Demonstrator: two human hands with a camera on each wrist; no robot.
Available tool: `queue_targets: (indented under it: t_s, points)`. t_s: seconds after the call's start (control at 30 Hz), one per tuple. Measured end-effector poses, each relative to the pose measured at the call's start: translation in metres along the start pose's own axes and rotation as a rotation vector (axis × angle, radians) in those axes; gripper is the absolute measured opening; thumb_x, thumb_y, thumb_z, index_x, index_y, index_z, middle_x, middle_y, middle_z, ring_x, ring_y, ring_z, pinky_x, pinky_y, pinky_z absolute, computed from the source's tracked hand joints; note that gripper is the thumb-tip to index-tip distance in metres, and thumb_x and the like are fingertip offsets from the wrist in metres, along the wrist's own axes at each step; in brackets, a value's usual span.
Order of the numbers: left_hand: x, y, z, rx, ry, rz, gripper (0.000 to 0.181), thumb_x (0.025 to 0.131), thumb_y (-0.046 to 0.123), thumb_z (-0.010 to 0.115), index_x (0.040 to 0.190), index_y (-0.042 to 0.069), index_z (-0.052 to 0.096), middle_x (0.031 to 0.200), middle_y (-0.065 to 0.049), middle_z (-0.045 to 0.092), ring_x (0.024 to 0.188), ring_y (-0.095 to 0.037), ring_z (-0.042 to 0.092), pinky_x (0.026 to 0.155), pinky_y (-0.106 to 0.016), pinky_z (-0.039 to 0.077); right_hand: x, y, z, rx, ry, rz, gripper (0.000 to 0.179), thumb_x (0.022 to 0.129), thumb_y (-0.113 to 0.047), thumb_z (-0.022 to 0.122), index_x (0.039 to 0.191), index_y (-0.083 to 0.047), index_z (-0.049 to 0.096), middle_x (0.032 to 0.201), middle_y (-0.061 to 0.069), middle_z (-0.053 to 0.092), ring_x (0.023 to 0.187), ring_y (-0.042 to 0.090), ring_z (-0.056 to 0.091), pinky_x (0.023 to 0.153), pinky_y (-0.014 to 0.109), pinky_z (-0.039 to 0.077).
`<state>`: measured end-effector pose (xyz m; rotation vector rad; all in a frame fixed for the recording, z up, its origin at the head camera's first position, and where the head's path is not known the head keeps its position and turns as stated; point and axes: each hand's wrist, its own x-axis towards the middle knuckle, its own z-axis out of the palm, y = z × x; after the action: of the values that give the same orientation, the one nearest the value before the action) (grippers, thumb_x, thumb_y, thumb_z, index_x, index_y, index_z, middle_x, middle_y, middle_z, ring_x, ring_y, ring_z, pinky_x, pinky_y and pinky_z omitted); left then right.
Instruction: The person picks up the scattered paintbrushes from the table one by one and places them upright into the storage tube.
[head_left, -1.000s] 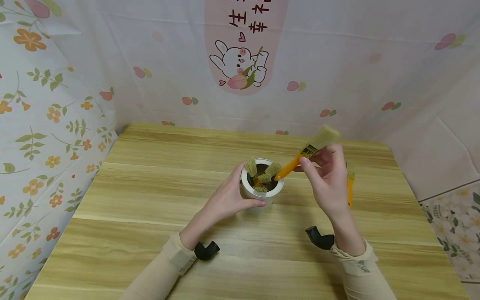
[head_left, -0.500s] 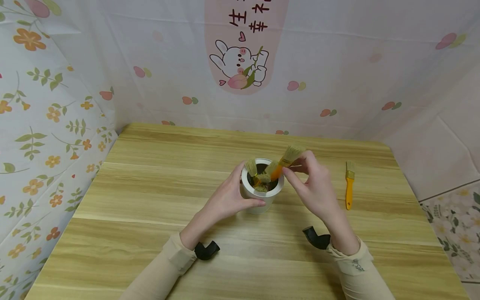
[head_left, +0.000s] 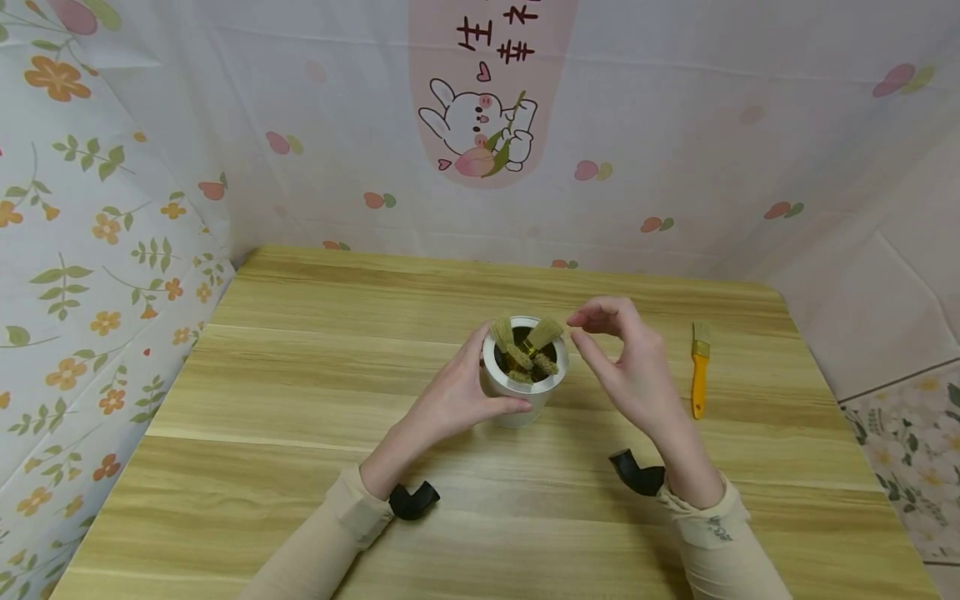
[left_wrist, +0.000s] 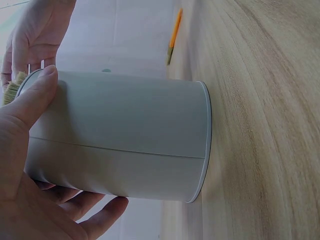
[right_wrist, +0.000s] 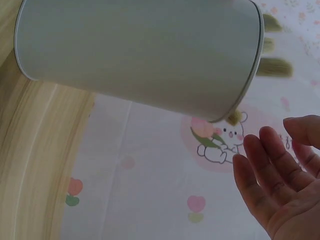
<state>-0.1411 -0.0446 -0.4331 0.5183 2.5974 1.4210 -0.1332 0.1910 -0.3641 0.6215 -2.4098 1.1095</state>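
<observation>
A white cylindrical container point(head_left: 517, 410) stands on the wooden table, and my left hand point(head_left: 457, 392) grips it round the side near the rim. In the left wrist view the thumb lies along the container's wall point(left_wrist: 120, 115) and the fingers curve round beneath. Several paintbrushes stand inside, bristles point(head_left: 546, 333) up, their handles mostly hidden. Just right of the rim is my right hand point(head_left: 633, 367), holding nothing, with thumb and fingertips apart. The right wrist view has the same hand point(right_wrist: 285, 185) beside the rim, where bristles point(right_wrist: 275, 67) stick out.
One paintbrush with an orange handle point(head_left: 699, 383) lies on the table point(head_left: 300, 400) to the right of my right hand. A patterned cloth point(head_left: 337, 125) hangs behind the table, and a floral one point(head_left: 97, 333) hangs at the left. Each wrist carries a black curved piece point(head_left: 414, 502).
My right hand brought a paintbrush left, lowered it handle-first into the container and let go of it. The left hand has kept its grip on the container.
</observation>
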Motion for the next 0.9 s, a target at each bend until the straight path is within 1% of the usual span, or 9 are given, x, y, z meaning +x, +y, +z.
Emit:
queue_targets:
  t_s: [0.2, 0.27, 0.33, 0.5, 0.6, 0.67, 0.8, 0.9]
  points:
    - [0.0, 0.0, 0.001, 0.006, 0.0, -0.012, 0.112, 0.071, 0.051, 0.093, 0.159, 0.032, 0.026, 0.151, 0.002, 0.05, 0.139, -0.023, 0.052, 0.112, -0.055, 0.045, 0.003, 0.008, -0.011, 0.082, 0.04, 0.058, 0.031, 0.094, 0.006, 0.067, 0.123, 0.005, 0.056, 0.108, 0.011, 0.071, 0.099, 0.004, 0.068, 0.092, 0.012, 0.052]
    - [0.0, 0.001, 0.001, 0.011, 0.0, -0.012, 0.113, 0.071, 0.05, 0.093, 0.159, 0.031, 0.026, 0.151, 0.002, 0.049, 0.14, -0.023, 0.052, 0.112, -0.055, 0.046, 0.004, 0.012, -0.016, 0.112, 0.057, 0.08, 0.033, 0.095, 0.006, 0.067, 0.126, 0.006, 0.055, 0.107, 0.011, 0.071, 0.101, 0.0, 0.067, 0.09, 0.011, 0.052]
    - [0.0, 0.001, 0.001, 0.012, 0.0, -0.015, 0.113, 0.071, 0.05, 0.093, 0.159, 0.031, 0.025, 0.152, 0.002, 0.049, 0.14, -0.023, 0.052, 0.112, -0.055, 0.045, 0.006, 0.018, -0.021, 0.137, 0.075, 0.107, 0.035, 0.096, 0.005, 0.065, 0.129, 0.005, 0.054, 0.107, 0.009, 0.071, 0.1, 0.0, 0.068, 0.088, 0.011, 0.052]
    - [0.0, 0.001, 0.0, 0.016, -0.003, -0.017, 0.114, 0.071, 0.05, 0.093, 0.16, 0.029, 0.024, 0.154, 0.001, 0.047, 0.141, -0.024, 0.05, 0.113, -0.055, 0.045, 0.009, 0.04, -0.038, 0.179, 0.133, 0.174, 0.036, 0.099, 0.003, 0.062, 0.133, 0.0, 0.054, 0.106, -0.006, 0.069, 0.096, 0.003, 0.07, 0.083, 0.013, 0.054]
    - [0.0, 0.001, 0.0, 0.015, -0.005, -0.021, 0.115, 0.071, 0.05, 0.093, 0.16, 0.029, 0.024, 0.155, 0.001, 0.047, 0.142, -0.024, 0.05, 0.113, -0.056, 0.044, 0.01, 0.055, -0.049, 0.211, 0.176, 0.217, 0.036, 0.099, 0.003, 0.061, 0.134, -0.003, 0.055, 0.104, -0.009, 0.07, 0.094, 0.004, 0.07, 0.082, 0.013, 0.056]
    - [0.0, 0.002, 0.0, 0.016, -0.005, -0.028, 0.115, 0.071, 0.05, 0.093, 0.16, 0.03, 0.024, 0.154, 0.002, 0.047, 0.142, -0.024, 0.05, 0.113, -0.056, 0.044, 0.009, 0.064, -0.056, 0.205, 0.201, 0.25, 0.037, 0.099, 0.002, 0.062, 0.134, -0.005, 0.055, 0.104, -0.01, 0.07, 0.093, 0.004, 0.071, 0.081, 0.013, 0.056]
    - [0.0, 0.002, 0.0, 0.02, -0.003, -0.033, 0.115, 0.071, 0.051, 0.092, 0.16, 0.03, 0.024, 0.154, 0.002, 0.047, 0.142, -0.024, 0.05, 0.112, -0.057, 0.045, 0.006, 0.081, -0.07, 0.148, 0.224, 0.334, 0.039, 0.1, -0.002, 0.062, 0.137, -0.008, 0.054, 0.104, -0.014, 0.069, 0.09, 0.0, 0.071, 0.078, 0.012, 0.057]
    - [0.0, 0.002, 0.0, 0.02, -0.004, -0.028, 0.115, 0.071, 0.051, 0.093, 0.161, 0.03, 0.023, 0.155, 0.002, 0.047, 0.142, -0.024, 0.05, 0.112, -0.057, 0.045, 0.002, 0.094, -0.079, 0.155, 0.238, 0.396, 0.04, 0.1, -0.003, 0.063, 0.137, -0.011, 0.053, 0.104, -0.013, 0.069, 0.089, -0.001, 0.071, 0.077, 0.011, 0.057]
